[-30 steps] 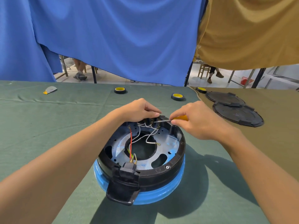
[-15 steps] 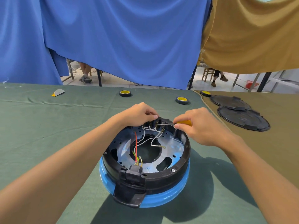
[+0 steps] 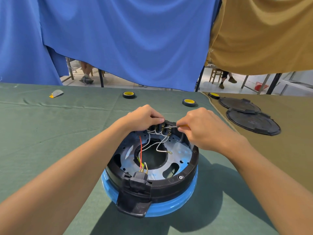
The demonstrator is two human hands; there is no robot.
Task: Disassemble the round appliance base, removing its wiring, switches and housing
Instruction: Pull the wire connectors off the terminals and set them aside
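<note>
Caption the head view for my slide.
Right hand probes round black-and-blue appliance base with yellow-handled screwdriver; left hand grips its far rim.

Daylight is bright and even over my green cloth [image 3: 50, 133]. The round appliance base [image 3: 169, 185] throws a soft, broad shadow toward me and to my right, so the light falls from the far left. Its metal plate [image 3: 181, 153] shines pale blue with glare, and the screwdriver [image 3: 171, 127] shaft shows a thin glint. The floor [image 3: 118, 82] under the blue curtain [image 3: 135, 39] is washed out. The middle is sharp. The wide lens bows the cloth's far edge and swells my left forearm [image 3: 67, 175] and right forearm [image 3: 271, 175] at the bottom corners.
</note>
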